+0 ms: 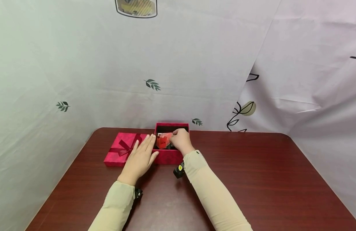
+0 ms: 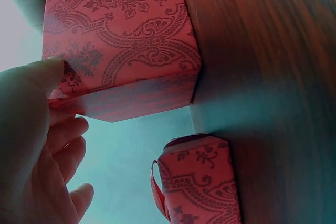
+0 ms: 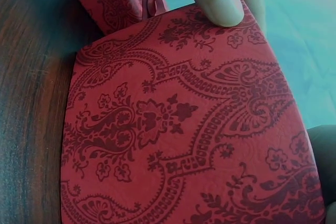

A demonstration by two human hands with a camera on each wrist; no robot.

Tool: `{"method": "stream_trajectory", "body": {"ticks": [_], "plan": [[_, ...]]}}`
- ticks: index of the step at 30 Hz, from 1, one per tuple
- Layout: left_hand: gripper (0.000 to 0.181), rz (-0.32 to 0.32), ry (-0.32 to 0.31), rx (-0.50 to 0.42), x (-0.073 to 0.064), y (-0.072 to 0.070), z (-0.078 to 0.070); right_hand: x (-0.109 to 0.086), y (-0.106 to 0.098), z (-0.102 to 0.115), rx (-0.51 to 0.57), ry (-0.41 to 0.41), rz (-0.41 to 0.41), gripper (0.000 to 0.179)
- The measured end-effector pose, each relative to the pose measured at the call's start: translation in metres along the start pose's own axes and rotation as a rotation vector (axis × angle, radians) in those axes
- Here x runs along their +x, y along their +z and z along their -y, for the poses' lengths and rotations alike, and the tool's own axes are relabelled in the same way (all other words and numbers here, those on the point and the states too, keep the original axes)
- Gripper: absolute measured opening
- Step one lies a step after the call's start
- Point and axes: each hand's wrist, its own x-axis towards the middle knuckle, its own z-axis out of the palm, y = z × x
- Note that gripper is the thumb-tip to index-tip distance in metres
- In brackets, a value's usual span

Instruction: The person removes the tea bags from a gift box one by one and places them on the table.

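A red patterned gift box (image 1: 167, 157) stands uncovered at the table's far side, its dark inside showing. Within it is a small red packet (image 1: 162, 141) with a glossy, partly clear wrap. My right hand (image 1: 181, 139) reaches over the box's front wall and pinches the packet's right edge; its fingertips are partly hidden. My left hand (image 1: 140, 158) lies with straight fingers against the box's left side. In the left wrist view, the left thumb (image 2: 52, 74) touches the patterned front face (image 2: 121, 30) near its upper corner.
Left of the box lies its red lid (image 1: 115, 157) with a dark red ribbon bow (image 1: 125, 148), partly behind the left hand. A white cloth (image 1: 108, 64) with leaf prints hangs behind the brown table (image 1: 252, 170).
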Motion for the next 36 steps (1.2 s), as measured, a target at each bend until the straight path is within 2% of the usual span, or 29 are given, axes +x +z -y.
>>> {"method": "stream_trajectory", "body": {"ticks": [10,15,26,36], "plan": [[0.07,0.007,-0.002,-0.008,0.0,0.001,-0.001,0.0,-0.004,0.0,0.115,0.028,0.059,0.028],[0.069,-0.001,0.003,-0.001,0.0,0.0,-0.001,-0.002,-0.006,0.001,0.119,-0.016,0.063,0.024],[0.067,-0.012,0.006,-0.003,0.0,-0.001,0.0,-0.013,-0.014,0.001,0.167,-0.154,-0.012,0.025],[0.07,0.001,-0.002,-0.013,0.0,-0.003,-0.001,-0.024,-0.032,-0.009,0.367,-0.199,-0.074,0.024]]}}
